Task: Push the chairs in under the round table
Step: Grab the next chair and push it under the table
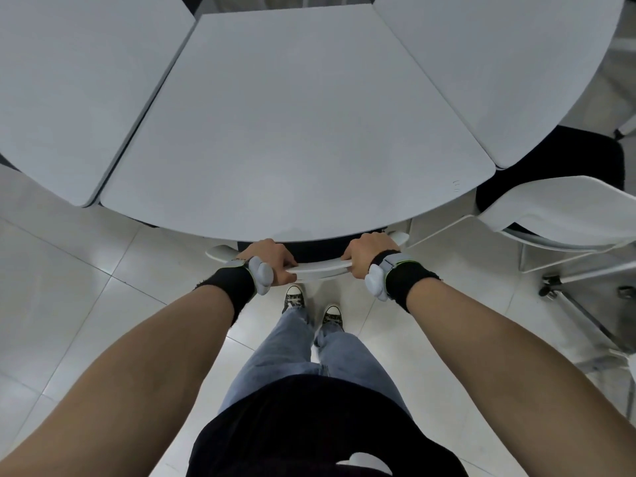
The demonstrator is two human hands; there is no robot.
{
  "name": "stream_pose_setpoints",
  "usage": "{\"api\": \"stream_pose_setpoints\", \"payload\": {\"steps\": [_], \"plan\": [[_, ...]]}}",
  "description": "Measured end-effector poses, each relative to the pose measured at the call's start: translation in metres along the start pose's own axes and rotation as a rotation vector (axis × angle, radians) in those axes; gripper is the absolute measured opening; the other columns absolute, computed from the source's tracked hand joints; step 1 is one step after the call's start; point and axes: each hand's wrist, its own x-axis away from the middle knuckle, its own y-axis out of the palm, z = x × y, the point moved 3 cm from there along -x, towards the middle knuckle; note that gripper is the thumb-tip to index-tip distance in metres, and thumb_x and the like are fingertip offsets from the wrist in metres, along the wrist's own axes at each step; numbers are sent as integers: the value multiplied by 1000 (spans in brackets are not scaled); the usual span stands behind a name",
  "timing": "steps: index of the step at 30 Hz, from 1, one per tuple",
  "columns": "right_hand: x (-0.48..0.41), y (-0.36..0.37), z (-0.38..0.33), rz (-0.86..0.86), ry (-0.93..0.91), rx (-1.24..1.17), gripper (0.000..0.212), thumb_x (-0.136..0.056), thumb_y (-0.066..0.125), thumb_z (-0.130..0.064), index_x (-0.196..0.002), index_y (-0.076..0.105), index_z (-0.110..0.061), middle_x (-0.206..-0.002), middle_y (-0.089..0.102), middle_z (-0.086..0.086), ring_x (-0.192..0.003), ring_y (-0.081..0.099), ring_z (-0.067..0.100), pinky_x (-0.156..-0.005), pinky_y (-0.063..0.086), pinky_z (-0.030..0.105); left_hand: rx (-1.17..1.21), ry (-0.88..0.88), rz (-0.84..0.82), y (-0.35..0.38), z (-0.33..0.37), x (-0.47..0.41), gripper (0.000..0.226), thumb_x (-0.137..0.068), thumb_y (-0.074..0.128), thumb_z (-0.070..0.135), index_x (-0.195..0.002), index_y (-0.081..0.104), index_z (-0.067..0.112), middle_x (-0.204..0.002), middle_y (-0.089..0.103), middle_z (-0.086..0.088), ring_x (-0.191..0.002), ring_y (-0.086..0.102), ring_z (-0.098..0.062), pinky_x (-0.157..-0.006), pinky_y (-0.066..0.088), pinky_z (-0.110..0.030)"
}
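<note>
We had both hands clamped on the white backrest (318, 267) of the chair at six o'clock from the round table (296, 132), left hand (272, 258) and right hand (366, 256) apart. Its seat was mostly under; we judged an even, straight push best. Another chair (564, 208) waited at three o'clock.

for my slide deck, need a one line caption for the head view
Both hands grip a chair back at the round table.
</note>
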Motion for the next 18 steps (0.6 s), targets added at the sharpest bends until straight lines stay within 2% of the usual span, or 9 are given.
{"api": "stream_pose_setpoints", "payload": {"steps": [3,7,10,12,13,15,16,18], "plan": [[-2,-4,2,-3,-6,-17,32,-75,60,-24,-102,75,-35,-93,74,-2,-82,67,21,-74,55,31,33,-22,-16,-3,0,-2,44,-65,52,49,-104,72,44,-75,73,11,-77,69,-15,-55,42,-17],[11,3,-4,-10,7,-21,38,-75,59,-23,-108,73,-39,-94,73,-2,-84,66,22,-70,48,29,-46,-23,-87,-6,13,14,42,-72,58,45,-112,67,38,-92,71,11,-84,64,-16,-65,41,-21],[26,6,-8,-18,8,-68,31,-83,57,-27,-107,72,-39,-96,73,-4,-86,65,20,-68,45,27,-94,-22,-266,-19,29,23,50,-79,70,39,-125,59,26,-113,69,4,-87,58,-17,-60,39,-18],[36,3,-5,-41,7,-186,28,-86,59,-33,-111,71,-37,-104,73,-5,-99,67,21,-78,52,29,-149,-15,-415,-27,41,21,54,-83,73,40,-128,56,15,-124,64,-5,-101,62,-22,-74,45,-21],[46,0,2,-32,18,-267,32,-86,63,-36,-118,69,-36,-115,71,-5,-108,65,21,-88,53,32,-200,-4,-474,-32,50,18,49,-85,70,44,-121,56,15,-120,61,-9,-101,61,-23,-79,47,-24],[65,-6,17,9,51,-402,49,-84,69,-44,-131,61,-33,-133,62,-4,-121,58,21,-101,47,33,-171,-37,-560,-41,65,18,37,-91,61,48,-112,49,20,-113,55,-10,-92,59,-21,-70,52,-20],[81,-8,29,61,85,-471,53,-83,70,-47,-133,59,-34,-136,60,-4,-123,56,21,-102,44,30,-85,-50,-578,-46,79,18,35,-94,58,46,-117,50,22,-117,56,-9,-99,61,-22,-73,56,-20],[116,0,63,193,184,-577,50,-83,70,-48,-131,61,-34,-135,60,-3,-121,57,21,-98,43,27,-20,-49,-518,-56,119,13,45,-96,56,45,-132,55,19,-130,60,-6,-118,62,-24,-94,56,-34]]}}
